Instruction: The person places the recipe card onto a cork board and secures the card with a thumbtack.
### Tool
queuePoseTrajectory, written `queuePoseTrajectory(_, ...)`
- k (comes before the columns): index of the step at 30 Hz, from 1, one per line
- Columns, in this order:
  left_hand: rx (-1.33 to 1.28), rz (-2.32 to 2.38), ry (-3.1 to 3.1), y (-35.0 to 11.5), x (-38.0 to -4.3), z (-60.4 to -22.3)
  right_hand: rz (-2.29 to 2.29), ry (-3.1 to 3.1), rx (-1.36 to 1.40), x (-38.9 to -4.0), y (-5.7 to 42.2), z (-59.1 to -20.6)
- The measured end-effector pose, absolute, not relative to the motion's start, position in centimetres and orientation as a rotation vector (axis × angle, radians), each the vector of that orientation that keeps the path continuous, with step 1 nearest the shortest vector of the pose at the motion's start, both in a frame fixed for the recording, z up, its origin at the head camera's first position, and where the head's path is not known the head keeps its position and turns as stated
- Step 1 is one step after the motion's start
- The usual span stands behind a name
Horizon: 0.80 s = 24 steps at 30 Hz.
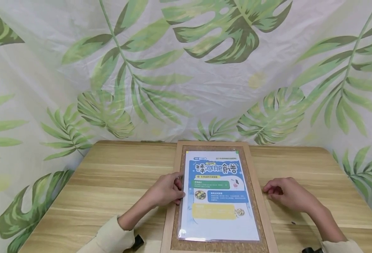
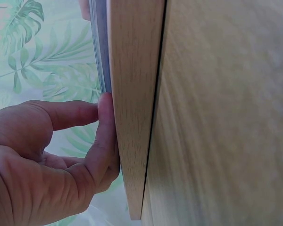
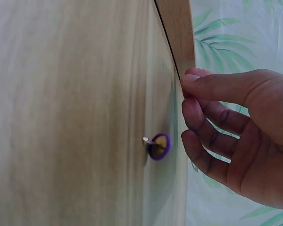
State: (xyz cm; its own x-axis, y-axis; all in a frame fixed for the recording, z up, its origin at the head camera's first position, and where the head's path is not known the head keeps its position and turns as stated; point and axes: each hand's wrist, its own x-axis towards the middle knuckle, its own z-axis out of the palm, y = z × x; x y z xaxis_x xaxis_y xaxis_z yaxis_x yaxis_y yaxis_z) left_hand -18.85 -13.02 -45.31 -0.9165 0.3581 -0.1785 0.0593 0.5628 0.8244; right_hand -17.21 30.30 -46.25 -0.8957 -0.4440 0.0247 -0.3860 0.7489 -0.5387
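Left hand [image 1: 165,189] pinches the edge of a poster [image 1: 219,196] lying on a framed corkboard [image 1: 217,245].
Its thumb and finger nearly meet at the poster's left side, hiding the pinched spot; the right hand [image 1: 288,193], loosely curled beside the frame, shows nothing held. Below it lies a blurred, purple-rimmed tack [image 3: 159,146]. Both sleeves [image 1: 113,235] are cut off.

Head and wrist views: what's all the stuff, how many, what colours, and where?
cloth: 1, white and green, background
table: 1, brown, before cloth
board: 1, brown, on table
sheet: 1, white and blue, on board
pins: 2, yellow and green, sheet's top corners
tack: 1, purple-rimmed, on table
wrist gear: 2, black, head view's bottom
sleeves: 2, cream, head view's bottom
left hand: 1, bare, sheet's left edge
right hand: 1, bare, beside board
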Motion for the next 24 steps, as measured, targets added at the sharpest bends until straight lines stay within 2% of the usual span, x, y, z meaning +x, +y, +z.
queuePoseTrajectory(11, 0.352, 1.291, 2.462, -13.1, -18.9, -45.2, -0.894, 2.851, -0.708, -15.9, 29.6, -44.9)
queuePoseTrajectory(24, 0.339, 1.294, 2.463, -12.9, -18.9, -45.2, -1.016, 2.735, -0.795, -15.5, 26.1, -43.1)
